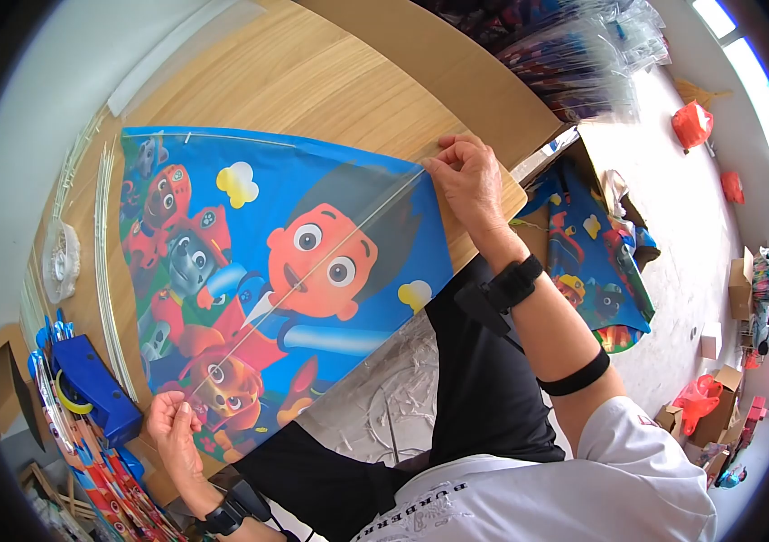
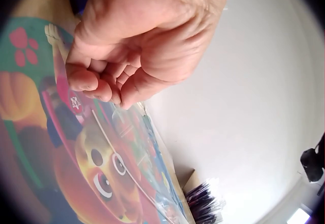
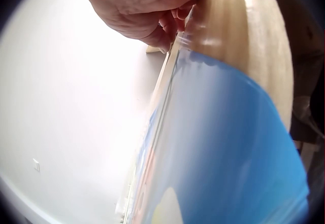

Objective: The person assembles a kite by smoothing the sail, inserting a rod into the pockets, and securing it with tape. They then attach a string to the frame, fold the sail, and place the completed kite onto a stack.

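You're at the spar-fitting step, I'd say: one kite sail (image 1: 267, 271) lies flat on the desk, spanning from its near left corner to the right edge. Your left hand (image 1: 170, 425) has fingers curled, pinching the low end of the one thin white rod (image 1: 312, 271) that crosses it. Your right hand (image 1: 467, 176) pinches the sail's tip at the desk's right edge. Next move probably needs that rod end seated while you keep the sail taut. A bundle of spare rods (image 1: 106, 271), too many to count, lies along the left edge.
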A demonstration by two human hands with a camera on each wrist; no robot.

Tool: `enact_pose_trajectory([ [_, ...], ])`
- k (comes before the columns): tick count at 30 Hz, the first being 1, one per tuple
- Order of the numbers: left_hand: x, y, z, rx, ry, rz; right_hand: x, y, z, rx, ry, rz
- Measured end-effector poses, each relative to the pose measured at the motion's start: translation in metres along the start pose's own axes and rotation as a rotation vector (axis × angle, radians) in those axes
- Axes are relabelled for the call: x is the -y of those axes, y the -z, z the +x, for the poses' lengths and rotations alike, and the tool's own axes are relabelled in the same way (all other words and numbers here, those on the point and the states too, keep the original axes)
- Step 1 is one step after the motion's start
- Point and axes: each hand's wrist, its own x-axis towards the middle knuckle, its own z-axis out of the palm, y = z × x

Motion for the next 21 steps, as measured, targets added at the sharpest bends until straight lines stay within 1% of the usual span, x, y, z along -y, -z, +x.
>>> enact_pose_trajectory([
  [10, -0.0021, -0.0016, -0.0003, 0.015, 0.000, 0.007, 0.0010, -0.0024, -0.0008, -0.012, 0.016, -0.050],
  [16, -0.0039, -0.0023, -0.0006, 0.048, 0.019, 0.040, 0.0038, -0.0024, -0.0014, -0.013, -0.003, -0.048],
  [21, -0.0018, -0.0004, 0.0003, 0.054, 0.015, 0.033, 0.0023, -0.0042, -0.0021, -0.032, 0.035, -0.074],
])
